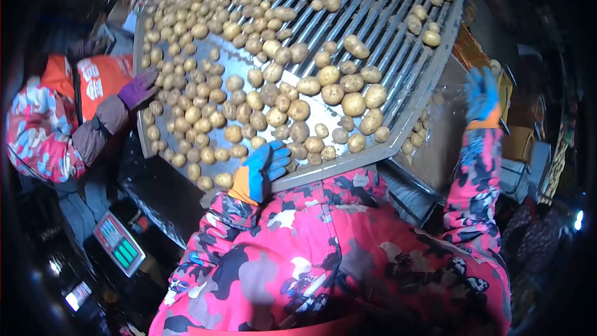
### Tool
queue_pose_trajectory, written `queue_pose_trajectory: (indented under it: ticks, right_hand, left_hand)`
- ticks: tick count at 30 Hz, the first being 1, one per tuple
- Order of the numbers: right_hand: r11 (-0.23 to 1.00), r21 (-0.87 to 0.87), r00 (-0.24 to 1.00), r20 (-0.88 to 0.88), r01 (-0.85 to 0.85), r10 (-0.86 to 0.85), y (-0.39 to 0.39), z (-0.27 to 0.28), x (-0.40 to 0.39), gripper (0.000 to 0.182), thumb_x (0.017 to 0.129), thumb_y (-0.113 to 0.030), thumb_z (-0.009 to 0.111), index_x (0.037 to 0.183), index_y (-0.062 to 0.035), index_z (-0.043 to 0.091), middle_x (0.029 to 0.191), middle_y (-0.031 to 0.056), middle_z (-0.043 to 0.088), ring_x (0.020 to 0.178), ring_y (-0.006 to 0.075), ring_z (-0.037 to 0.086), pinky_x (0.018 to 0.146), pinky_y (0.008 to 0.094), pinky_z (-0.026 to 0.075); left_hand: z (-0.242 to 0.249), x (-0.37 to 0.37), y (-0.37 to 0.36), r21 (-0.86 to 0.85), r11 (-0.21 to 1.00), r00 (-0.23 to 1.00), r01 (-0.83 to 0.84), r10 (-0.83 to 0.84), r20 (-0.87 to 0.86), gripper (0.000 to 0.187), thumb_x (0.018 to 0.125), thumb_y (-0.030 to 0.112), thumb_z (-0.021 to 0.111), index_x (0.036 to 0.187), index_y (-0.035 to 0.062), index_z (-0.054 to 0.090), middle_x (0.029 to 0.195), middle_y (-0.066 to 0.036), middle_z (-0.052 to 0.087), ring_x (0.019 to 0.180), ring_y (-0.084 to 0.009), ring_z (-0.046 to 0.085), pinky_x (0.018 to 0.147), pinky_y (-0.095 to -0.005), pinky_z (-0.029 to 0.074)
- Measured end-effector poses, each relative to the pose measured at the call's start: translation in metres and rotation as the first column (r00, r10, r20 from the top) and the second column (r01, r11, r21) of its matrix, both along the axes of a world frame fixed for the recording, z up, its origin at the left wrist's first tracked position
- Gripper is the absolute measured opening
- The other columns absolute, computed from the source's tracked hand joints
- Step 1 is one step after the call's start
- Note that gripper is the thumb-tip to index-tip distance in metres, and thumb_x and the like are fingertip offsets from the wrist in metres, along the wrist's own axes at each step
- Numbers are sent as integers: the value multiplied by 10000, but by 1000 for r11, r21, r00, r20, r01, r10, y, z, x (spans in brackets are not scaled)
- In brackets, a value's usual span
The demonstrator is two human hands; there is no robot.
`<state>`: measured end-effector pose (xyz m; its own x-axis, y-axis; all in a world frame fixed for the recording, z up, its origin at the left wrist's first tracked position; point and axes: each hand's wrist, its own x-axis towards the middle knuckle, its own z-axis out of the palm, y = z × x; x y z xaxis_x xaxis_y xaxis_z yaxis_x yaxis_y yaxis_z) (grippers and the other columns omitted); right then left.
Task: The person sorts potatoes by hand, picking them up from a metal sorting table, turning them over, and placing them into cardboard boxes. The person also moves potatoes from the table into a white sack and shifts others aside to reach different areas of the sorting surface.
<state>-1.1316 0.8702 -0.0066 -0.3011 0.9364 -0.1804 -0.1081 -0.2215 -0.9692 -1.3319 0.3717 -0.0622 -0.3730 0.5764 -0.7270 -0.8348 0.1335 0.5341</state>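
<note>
The blue-gloved left hand point(264, 167) lies open near tan potatoes point(299, 109) at the metal surface's point(339, 166) seven o'clock; the blue-gloved right hand point(482, 96), open, at three.

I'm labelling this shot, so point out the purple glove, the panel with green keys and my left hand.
Purple glove point(138, 89): head view, back of the glove.
Panel with green keys point(119, 244): head view, its face.
Left hand point(260, 167): head view, blue part of its glove.

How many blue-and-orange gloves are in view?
2. The left glove is at the sorting table's near rim, beside potatoes; the right glove is beyond its right side. The dark edges could hide more.
</note>
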Motion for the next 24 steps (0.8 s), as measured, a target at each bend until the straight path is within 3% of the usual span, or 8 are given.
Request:
queue_pose_trajectory:
  ticks: [3, 7, 9, 12, 17, 19, 21, 24]
  right_hand:
    - [738, 69, 654, 522, -671, 547, -104, -20, -65, 470, 888, -242, 629, 1311, -64, 529, 1178, 81, 613, 1077, 221, 582, 952, 330, 452]
    - [320, 33, 128, 951, -947, 281, -191, -63, -110, 700, 800, -425, 694, 1335, -27, 481, 1270, 236, 552, 1138, 363, 573, 971, 404, 444]
    - [433, -229, -130, 961, -872, 245, -220, -47, -146, 689, 774, -444, 706, 1286, -23, 517, 1239, 247, 566, 1101, 383, 585, 933, 424, 464]
    - [364, -212, -96, 945, -907, 312, -196, -56, -150, 639, 759, -437, 725, 1217, -23, 559, 1164, 236, 602, 1051, 375, 602, 890, 420, 481]
    - [858, -65, 720, 513, -510, 467, -89, 3, -53, 235, 946, -293, 544, 1075, -130, 653, 938, 9, 648, 748, 108, 605, 618, 261, 466]
    - [869, -150, 720, 504, -471, 477, -44, 8, 0, 238, 936, -277, 570, 1091, -117, 654, 964, 4, 651, 784, 107, 614, 635, 253, 469]
    - [828, -86, 105, 980, -553, 171, -41, 8, 35, 271, 918, -277, 605, 1125, -106, 644, 994, 24, 651, 822, 122, 619, 672, 260, 483]
    - [519, 174, 371, 877, -837, 304, -135, -11, -16, 323, 865, -228, 630, 1159, -94, 626, 1017, 117, 655, 892, 266, 635, 769, 345, 505]
  left_hand:
    - [1, 6, -31, -21, 1000, 1000, -20, 21, 16, 540, 978, 460, 444, 1303, 33, 507, 1166, -104, 637, 977, -189, 624, 826, -314, 487]
    - [6, 18, -60, -70, 993, 990, -99, 105, 96, 534, 980, 457, 439, 1290, 29, 516, 1167, -118, 642, 946, -185, 635, 786, -294, 494]
    - [3, 24, -68, -135, 982, 982, -131, 147, 115, 548, 972, 475, 446, 1286, 32, 524, 1158, -114, 647, 918, -176, 641, 765, -286, 494]
    - [-5, 23, -78, -139, 980, 979, -139, 157, 127, 569, 958, 507, 457, 1274, 41, 538, 1136, -107, 656, 865, -167, 649, 695, -267, 500]
    - [-12, 19, -75, -204, 969, 976, -143, 172, 133, 547, 951, 511, 457, 1212, 47, 583, 1029, -92, 684, 756, -156, 647, 612, -252, 493]
    - [-11, 19, -72, -213, 966, 976, -146, 176, 130, 546, 946, 515, 463, 1189, 43, 594, 996, -96, 687, 731, -152, 638, 591, -246, 486]
    - [-9, 18, -71, -224, 963, 973, -152, 186, 137, 542, 946, 514, 466, 1176, 41, 596, 975, -98, 687, 711, -152, 632, 577, -239, 479]
    - [-11, 18, -69, -240, 959, 971, -153, 191, 143, 539, 946, 512, 470, 1173, 39, 596, 971, -96, 686, 703, -152, 628, 568, -247, 484]
